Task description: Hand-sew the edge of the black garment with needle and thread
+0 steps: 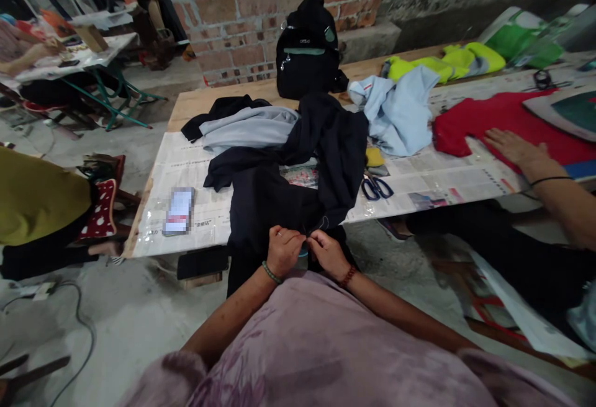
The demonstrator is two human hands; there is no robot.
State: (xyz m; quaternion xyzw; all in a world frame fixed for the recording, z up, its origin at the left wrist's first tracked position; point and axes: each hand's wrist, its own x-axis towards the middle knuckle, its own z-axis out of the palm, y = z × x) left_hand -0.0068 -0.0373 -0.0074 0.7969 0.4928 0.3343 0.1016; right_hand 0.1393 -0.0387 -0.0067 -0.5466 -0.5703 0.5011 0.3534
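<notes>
- Dark garment (261,199) lies bunched on the table (212,202), its near part hanging over the front edge, probably so the person can handle it close to the body.
- Left hand (285,250) and right hand (329,255) both pinch that near part, fingertips nearly meeting, likely to keep a short stretch steady; anything finer between them is too small to tell.
- Scissors (377,188) rest just beside the garment, presumably for easy reach.

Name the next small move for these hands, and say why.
Probably ease the left hand and right hand slightly apart to spread the dark cloth between them: they nearly meet at its near edge, and it lies bunched on the newspaper-covered table.
</notes>
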